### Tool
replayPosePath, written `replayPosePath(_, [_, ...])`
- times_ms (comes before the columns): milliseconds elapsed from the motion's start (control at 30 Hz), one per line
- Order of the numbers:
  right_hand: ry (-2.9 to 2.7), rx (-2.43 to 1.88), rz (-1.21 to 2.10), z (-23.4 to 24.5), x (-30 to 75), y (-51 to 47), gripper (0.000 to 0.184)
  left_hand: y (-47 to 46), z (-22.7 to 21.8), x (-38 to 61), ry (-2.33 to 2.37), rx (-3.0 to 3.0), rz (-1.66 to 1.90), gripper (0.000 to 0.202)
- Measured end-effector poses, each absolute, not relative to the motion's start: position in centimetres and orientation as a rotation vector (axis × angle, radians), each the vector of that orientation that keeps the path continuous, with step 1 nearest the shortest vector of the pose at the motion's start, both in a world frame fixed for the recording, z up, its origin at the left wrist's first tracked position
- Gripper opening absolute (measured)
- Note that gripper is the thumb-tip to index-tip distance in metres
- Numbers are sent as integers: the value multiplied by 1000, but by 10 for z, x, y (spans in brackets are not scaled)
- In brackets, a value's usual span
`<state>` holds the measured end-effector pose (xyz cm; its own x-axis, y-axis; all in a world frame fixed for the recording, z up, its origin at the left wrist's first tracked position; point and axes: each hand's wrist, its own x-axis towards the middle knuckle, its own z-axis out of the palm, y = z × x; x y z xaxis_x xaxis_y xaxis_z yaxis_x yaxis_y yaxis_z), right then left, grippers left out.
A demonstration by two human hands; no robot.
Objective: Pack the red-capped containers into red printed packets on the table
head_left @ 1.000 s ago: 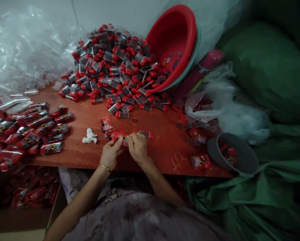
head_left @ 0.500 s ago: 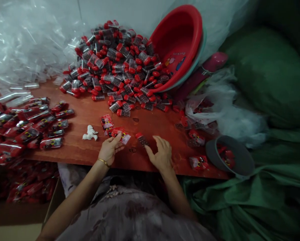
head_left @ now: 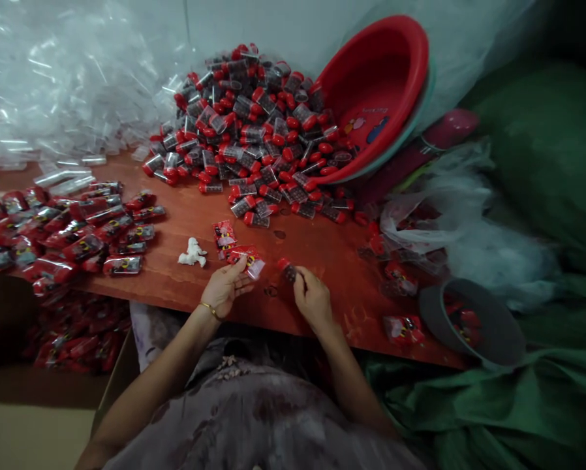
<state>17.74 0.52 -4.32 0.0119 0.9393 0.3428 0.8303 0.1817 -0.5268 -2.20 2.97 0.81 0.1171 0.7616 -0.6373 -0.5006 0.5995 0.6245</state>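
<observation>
**Head view.**
- Left hand [head_left: 229, 287]: at the near edge of the table [head_left: 185, 212]. Thumb and fingers pinch one end of a red packet [head_left: 246, 260], which lies low over the wood.
- Right hand [head_left: 313, 301]: thumb and forefinger closed on a small red-capped tube [head_left: 288, 269], just right of the packet and not touching it.
- Change: one second ago both hands were together on the packet. Half a second ago the right hand was spread beside the tube, which lay on the table. Now it has the tube in a pinch.
- Judgement: the pick-up is done, and the tube and packet are near each other but not yet joined.
- Around: pile of tubes [head_left: 258, 130] spilling from a tipped red basin [head_left: 376, 98], well behind the hands. A white scrap [head_left: 192, 252] and a loose packet [head_left: 224, 233] sit near the left hand.

**Hard to make out.**
- Cannot tell whether the packet's mouth is open.
- Cannot tell whether the tube is clear of the wood, as the fingers cover its lower end.
- The wrapped packets [head_left: 68, 228] at left are cut by the frame.
- The contents of the grey bowl [head_left: 498, 339] are dim.
</observation>
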Motion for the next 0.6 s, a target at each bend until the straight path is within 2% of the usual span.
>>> replayPosePath(100, [-1740,-1519,466,-23,174,-10,28,28,7,-22,1158,325,979,53])
replayPosePath(267, [-1789,-1451,518,1,164,-28,24,26,7,-21,1196,422,983,52])
replayPosePath(600, [-1610,-1467,800,-3,155,-22,27,22,12,-17,1084,534,1020,44])
